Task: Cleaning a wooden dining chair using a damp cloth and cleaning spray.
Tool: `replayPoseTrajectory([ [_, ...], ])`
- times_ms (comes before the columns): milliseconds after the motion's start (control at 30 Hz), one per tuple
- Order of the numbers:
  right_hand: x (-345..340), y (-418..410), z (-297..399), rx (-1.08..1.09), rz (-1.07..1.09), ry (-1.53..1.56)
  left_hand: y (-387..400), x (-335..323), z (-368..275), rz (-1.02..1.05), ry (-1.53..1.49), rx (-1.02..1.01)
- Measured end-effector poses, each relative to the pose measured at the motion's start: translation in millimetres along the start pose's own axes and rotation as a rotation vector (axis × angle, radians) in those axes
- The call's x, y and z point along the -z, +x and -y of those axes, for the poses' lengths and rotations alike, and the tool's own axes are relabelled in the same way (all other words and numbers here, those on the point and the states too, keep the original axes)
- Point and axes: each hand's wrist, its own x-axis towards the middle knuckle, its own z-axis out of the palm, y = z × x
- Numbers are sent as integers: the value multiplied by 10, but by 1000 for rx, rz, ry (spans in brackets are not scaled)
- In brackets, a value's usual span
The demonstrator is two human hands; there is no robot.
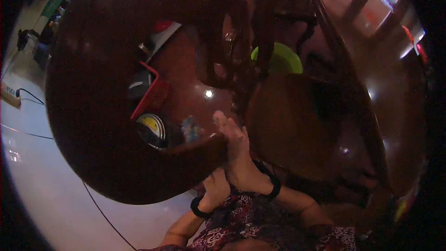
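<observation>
My left hand (pixel 216 189) is low in the middle of the head view, against the end of a curved dark wooden armrest or rim (pixel 146 177); its fingertips are partly hidden by the wood. Beside it, on the right, my right hand (pixel 237 150) lies flat against the same wooden end, fingers stretched upward. Both wrists wear black bands. Just left of the right fingertips, a small blue and white item (pixel 192 129) rests on a reddish-brown glossy surface (pixel 188 73). Nothing is seen grasped in the right hand.
A round tin with a yellow marking (pixel 153 127) and a red-edged tray or box (pixel 148 90) sit inside the curve. Farther up is a lime-green basin (pixel 294 59). A rounded wooden panel (pixel 292 122) stands at right. Cables (pixel 104 214) cross the pale floor (pixel 45 167); a power strip (pixel 11 96) lies far left.
</observation>
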Motion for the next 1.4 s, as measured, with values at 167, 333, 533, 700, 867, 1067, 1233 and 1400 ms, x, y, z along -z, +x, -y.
replayPoseTrajectory([
  [167,-199,-183,-415,-60,-4,7,-291,-73,399,62,-131,132],
  [333,-207,-261,-485,11,-97,-58,-216,-174,243,-27,-213,348],
  [533,-203,-58,-335,135,-130,-70,-81,-63,113,-25,-153,197],
  [700,-101,-33,-169,108,-95,-119,-98,-48,252,-85,-298,148],
  [867,-188,-83,-326,109,-133,-12,-164,23,507,29,-196,142],
  [1067,-281,-188,-569,75,-87,-77,-154,15,840,57,-182,129],
  [1233,-370,-385,-839,132,-110,-109,-197,-51,1019,127,-286,204],
  [1400,-461,-474,-886,102,-77,-6,-219,10,1217,197,-231,179],
])
